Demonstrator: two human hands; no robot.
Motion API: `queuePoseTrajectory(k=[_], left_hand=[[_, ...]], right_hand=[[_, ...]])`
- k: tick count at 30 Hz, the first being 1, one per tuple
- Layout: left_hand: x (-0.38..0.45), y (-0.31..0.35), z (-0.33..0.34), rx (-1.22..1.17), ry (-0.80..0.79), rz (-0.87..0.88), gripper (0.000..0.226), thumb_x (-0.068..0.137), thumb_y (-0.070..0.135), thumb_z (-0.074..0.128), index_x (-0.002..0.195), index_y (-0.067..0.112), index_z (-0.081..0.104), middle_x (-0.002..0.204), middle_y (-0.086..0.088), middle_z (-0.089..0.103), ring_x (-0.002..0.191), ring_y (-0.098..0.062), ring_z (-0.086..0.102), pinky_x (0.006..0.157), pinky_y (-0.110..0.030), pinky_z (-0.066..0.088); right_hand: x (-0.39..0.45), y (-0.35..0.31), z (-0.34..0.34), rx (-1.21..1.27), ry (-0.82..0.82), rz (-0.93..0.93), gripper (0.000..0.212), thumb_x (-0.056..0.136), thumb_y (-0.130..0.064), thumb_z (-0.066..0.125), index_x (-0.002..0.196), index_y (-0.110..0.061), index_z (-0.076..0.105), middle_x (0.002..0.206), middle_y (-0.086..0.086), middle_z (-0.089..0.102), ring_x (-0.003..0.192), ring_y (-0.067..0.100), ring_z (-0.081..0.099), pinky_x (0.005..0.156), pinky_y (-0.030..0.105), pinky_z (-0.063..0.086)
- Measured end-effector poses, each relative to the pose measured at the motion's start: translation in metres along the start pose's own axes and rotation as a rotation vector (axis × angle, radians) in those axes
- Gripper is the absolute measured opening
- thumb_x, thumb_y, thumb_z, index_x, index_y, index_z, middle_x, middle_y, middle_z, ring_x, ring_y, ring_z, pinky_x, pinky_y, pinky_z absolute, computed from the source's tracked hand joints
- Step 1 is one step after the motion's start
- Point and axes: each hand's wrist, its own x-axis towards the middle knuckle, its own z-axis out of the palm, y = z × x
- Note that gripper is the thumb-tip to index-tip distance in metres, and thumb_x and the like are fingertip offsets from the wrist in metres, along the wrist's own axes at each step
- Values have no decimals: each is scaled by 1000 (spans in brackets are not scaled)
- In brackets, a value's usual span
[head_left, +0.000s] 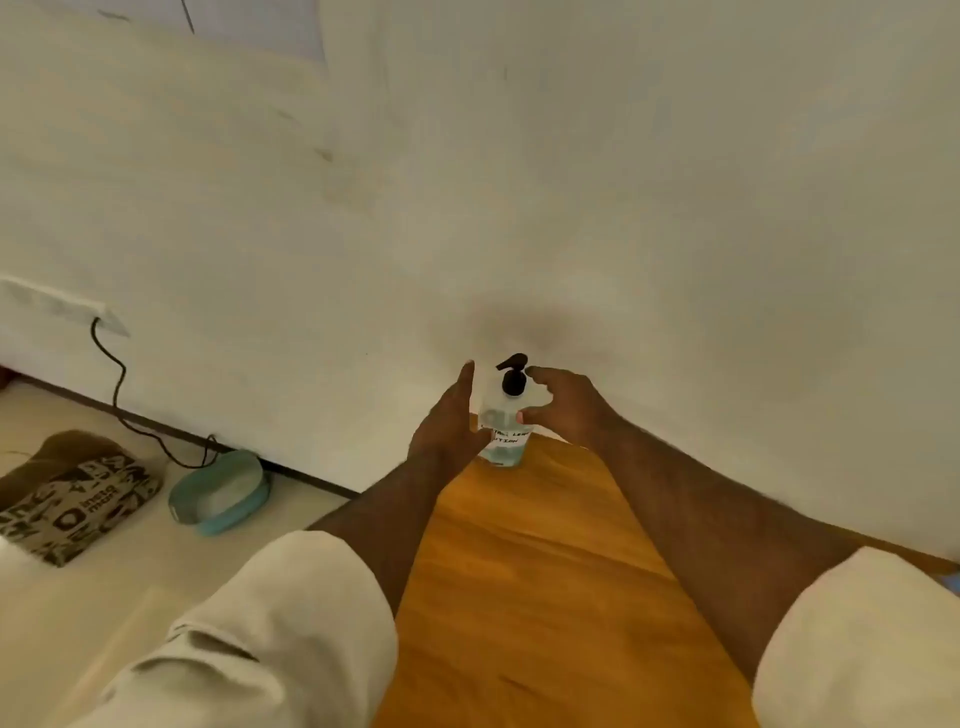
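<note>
A clear pump bottle (503, 436) with a black pump head and a white hand-written label stands upright at the far end of the wooden table (530, 571), against the wall. My left hand (451, 421) is at the bottle's left side, fingers straight and pointing up, palm turned toward it. My right hand (563, 410) curves in a loose C at the bottle's right shoulder. Its thumb tip touches the front of the bottle and its index fingertip sits just right of the pump head. Neither hand wraps the bottle.
A white wall (571, 208) rises directly behind the bottle. On the pale floor to the left lie a teal oval container (221, 493), a patterned paper bag (72, 509) and a black cable (122, 395) running from a wall socket plate (62, 306).
</note>
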Motion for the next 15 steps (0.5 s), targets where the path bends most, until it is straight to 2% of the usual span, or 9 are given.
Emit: queuePoseTrajectory(k=[3,6,10,12,15], left_hand=[[15,-14,8,-115,-17,-37,78,87,22,71,151,21,26,153,-7,41,140,-27,40,112,-40,35],[28,-26,19,-198,-12,-66,72,85,21,73,147,20,36,143,-9,52,131,-29,49,108,-42,41],[38,-30,28,-298,34,-90,64,82,20,77,137,18,46,132,-9,60,118,-30,59,102,-45,50],[34,-25,34,-361,61,-110,65,81,20,78,138,16,46,133,-11,59,119,-30,59,101,-43,51],[12,-15,49,-345,80,-69,84,74,21,84,145,18,39,137,-10,50,120,-22,52,95,-33,49]], right_hand=[[16,5,15,126,37,-4,64,78,-20,76,136,-18,48,136,2,54,121,20,51,90,22,38],[30,12,26,121,89,-45,50,76,-30,78,122,-29,58,120,-5,64,106,12,56,80,17,41],[47,14,30,79,153,-45,39,75,-22,78,113,-20,66,108,0,69,99,18,64,81,25,51],[43,13,30,34,163,-35,36,76,-21,78,109,-14,68,106,3,70,95,19,65,81,27,52],[10,17,23,20,153,-60,28,75,-20,77,101,-12,69,98,4,71,89,18,64,80,28,52]])
